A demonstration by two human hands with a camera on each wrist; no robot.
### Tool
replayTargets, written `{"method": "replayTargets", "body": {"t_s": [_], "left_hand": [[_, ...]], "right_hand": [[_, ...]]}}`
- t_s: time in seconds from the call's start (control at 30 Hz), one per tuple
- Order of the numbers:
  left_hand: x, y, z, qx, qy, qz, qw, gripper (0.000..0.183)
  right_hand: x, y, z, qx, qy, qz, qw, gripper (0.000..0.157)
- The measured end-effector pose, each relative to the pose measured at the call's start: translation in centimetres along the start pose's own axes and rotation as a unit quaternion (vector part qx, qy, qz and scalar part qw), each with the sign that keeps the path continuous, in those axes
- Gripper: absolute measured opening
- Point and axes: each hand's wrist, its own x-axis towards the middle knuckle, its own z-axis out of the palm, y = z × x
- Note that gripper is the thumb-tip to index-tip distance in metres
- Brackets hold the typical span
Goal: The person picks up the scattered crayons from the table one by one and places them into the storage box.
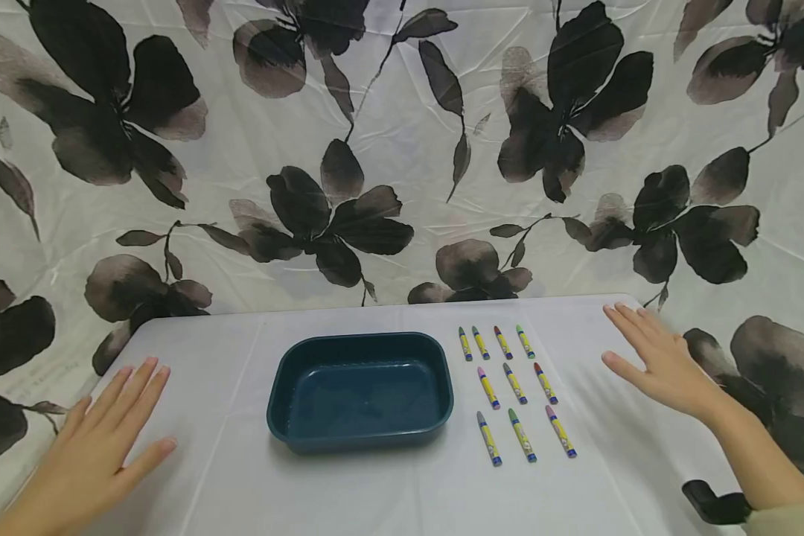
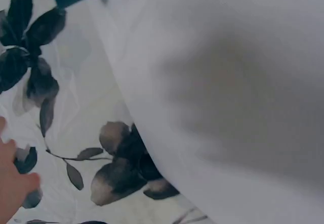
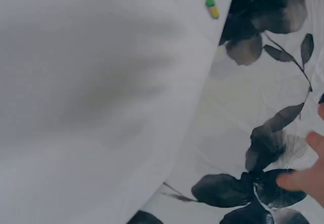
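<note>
A dark teal plastic tray (image 1: 360, 439) sits near the middle of the white table. To its right lie several crayons (image 1: 519, 435) in yellow and blue wrappers, set out in three rows, with tips of green, red, pink and grey-blue. My left hand (image 1: 100, 447) hovers over the table's left side, fingers straight and holding nothing. Over the right side, beyond the crayons, my right hand (image 1: 663, 365) is held out flat with thumb apart, also without anything in it. Fingertips of the left hand (image 2: 15, 178) and right hand (image 3: 309, 171) show at the wrist views' edges.
A white cloth covers the table (image 1: 228, 491). Behind it hangs a curtain (image 1: 435, 164) with large dark flowers, which also shows past both table sides. A black strap (image 1: 713, 505) is at the right wrist, beside a pale sleeve (image 1: 787, 519).
</note>
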Motion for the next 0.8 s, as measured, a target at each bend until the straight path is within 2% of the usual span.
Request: {"method": "replayTargets", "body": {"t_s": [0.07,0.13,0.17,0.27,0.33,0.4,0.47,0.5,0.57,0.73,0.8], "left_hand": [[0.3,0.2,0.2,-0.076,-0.016,-0.049,0.9958,0.079],[0.7,0.2,0.3,-0.152,-0.033,-0.103,0.9825,0.071],[0.9,0.2,0.4,-0.187,-0.045,-0.129,0.9729,0.068],[1.6,0.3,0.5,-0.293,-0.081,-0.193,0.933,0.057],[2.0,0.4,0.6,-0.369,-0.098,-0.223,0.8971,0.049],[2.4,0.6,0.8,-0.436,-0.111,-0.25,0.8573,0.043],[2.9,1.0,1.1,-0.473,-0.126,-0.276,0.8273,0.042],[3.1,1.2,1.2,-0.485,-0.133,-0.284,0.8166,0.042],[3.5,1.6,1.6,-0.499,-0.147,-0.291,0.8026,0.046],[4.4,2.1,2.6,-0.529,-0.178,-0.29,0.7778,0.051],[4.6,2.1,2.9,-0.541,-0.188,-0.293,0.7654,0.053]], "right_hand": [[0.4,-0.1,-0.3,0.081,-0.023,0.014,0.996,0.071],[0.8,-0.3,-0.7,0.156,-0.044,0.036,0.986,0.065],[0.9,-0.4,-0.9,0.18,-0.052,0.052,0.981,0.062],[1.6,-0.6,-1.3,0.231,-0.065,0.085,0.967,0.052],[2.1,-0.7,-1.3,0.264,-0.068,0.096,0.957,0.049],[2.8,-0.8,-1.2,0.298,-0.073,0.109,0.945,0.049],[3.4,-1.0,-1.0,0.341,-0.082,0.119,0.929,0.049],[3.8,-1.1,-0.8,0.358,-0.088,0.128,0.921,0.049],[4.3,-1.3,-0.5,0.398,-0.106,0.148,0.899,0.045],[5.7,-1.9,0.4,0.486,-0.147,0.201,0.838,0.02],[6.2,-2.2,0.9,0.501,-0.155,0.217,0.823,0.017]]}}
